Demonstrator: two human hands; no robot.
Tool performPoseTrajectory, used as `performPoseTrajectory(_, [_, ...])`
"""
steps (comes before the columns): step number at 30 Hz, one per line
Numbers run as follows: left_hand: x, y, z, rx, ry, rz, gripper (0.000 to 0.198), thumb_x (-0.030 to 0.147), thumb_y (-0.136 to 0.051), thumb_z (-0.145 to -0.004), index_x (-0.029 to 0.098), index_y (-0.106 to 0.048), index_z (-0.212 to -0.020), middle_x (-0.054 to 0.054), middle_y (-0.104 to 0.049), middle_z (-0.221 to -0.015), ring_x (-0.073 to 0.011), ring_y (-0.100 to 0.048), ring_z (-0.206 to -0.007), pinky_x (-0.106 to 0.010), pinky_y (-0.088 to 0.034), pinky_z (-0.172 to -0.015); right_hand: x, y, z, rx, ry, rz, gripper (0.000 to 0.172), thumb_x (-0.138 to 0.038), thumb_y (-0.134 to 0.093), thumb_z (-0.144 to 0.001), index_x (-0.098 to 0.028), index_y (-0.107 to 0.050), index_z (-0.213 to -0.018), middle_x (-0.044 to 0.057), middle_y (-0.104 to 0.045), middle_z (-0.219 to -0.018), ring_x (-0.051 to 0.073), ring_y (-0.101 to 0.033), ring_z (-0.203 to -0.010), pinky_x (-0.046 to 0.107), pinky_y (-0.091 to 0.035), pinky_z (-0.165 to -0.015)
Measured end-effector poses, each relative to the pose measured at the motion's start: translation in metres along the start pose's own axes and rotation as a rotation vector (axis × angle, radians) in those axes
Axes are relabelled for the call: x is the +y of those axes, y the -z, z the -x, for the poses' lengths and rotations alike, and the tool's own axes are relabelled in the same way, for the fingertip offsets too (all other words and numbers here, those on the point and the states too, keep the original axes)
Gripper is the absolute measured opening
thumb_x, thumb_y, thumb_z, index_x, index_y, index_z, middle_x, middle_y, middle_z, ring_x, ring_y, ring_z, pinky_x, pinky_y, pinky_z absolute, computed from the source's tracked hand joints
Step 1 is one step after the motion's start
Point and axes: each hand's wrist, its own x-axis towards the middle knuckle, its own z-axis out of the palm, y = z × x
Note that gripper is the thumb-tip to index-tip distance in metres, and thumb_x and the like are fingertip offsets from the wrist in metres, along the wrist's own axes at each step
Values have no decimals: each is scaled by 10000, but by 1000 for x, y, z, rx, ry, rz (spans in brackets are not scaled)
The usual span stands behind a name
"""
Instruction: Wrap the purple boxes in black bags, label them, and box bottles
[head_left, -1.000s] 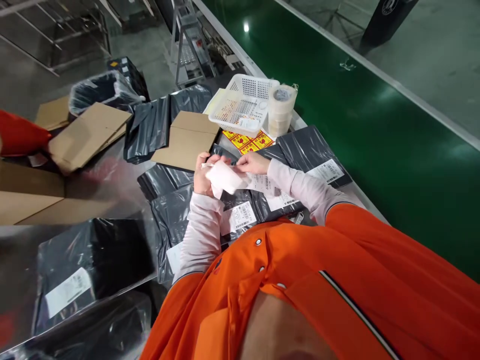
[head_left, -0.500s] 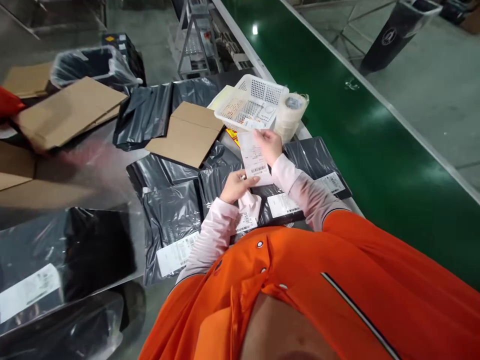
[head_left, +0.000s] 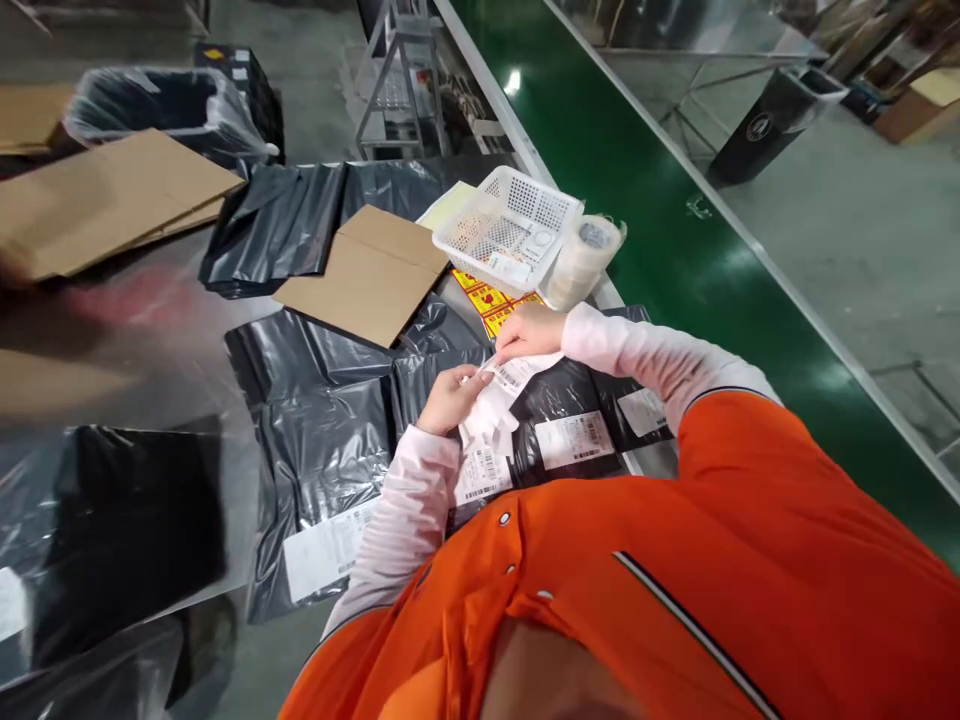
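Metal table (head_left: 172, 340), white barcoded label (head_left: 517, 373), pinched by left hand (head_left: 448, 398) and right hand (head_left: 529, 332)

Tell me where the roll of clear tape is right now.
In the head view, the tape roll sits at the far right edge of the table, right beside the white basket, just beyond the right hand and next to the green conveyor belt.

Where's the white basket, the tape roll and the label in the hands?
White plastic mesh basket (head_left: 542, 187): head view, far rim.
Clear tape roll (head_left: 576, 268): head view, its side.
White barcode paper label (head_left: 517, 371): head view, printed middle.
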Motion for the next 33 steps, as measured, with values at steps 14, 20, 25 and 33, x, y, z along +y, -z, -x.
performPoseTrajectory(14, [-15,28,-26,381,-8,250,395,497,-884,-643,137,-721,-649,-12,-582,-599,-118,-468,-570,-230,-337,-532,47,5,-122,-324,98,-394,331,-442,-784,-848,-119,-856,-833,18,-765,-729,100,-616,-659,217,-385,-598])
performPoseTrajectory(20, [-13,34,-19,641,-82,328,342,428,-861,-758,146,-694,-662,10,-557,-565,-105,-467,-528,-217,-345,-512,101,29,-125,22,-289,-239,352,-429,-760,-941,-91,-840,-996,37,-789,-889,115,-638,-741,210,-459,-676])
performPoseTrajectory(25, [-4,33,-21,661,-57,671,430,426,-886,-755,165,-586,-591,52,-423,-486,-59,-299,-410,-204,-249,-414,173,53,-113,436,-968,14,475,-213,-330,-1142,68,-631,-1379,285,-690,-1351,188,-689,-1113,295,-525,-979])
performPoseTrajectory(33, [-1,36,-17,622,-167,817,511,512,-860,-830,177,-535,-621,55,-380,-513,-70,-344,-440,-211,-363,-447,135,-24,-130,99,-676,185,413,-368,-512,-1128,-65,-680,-1351,225,-680,-1429,242,-600,-1346,388,-399,-1226])
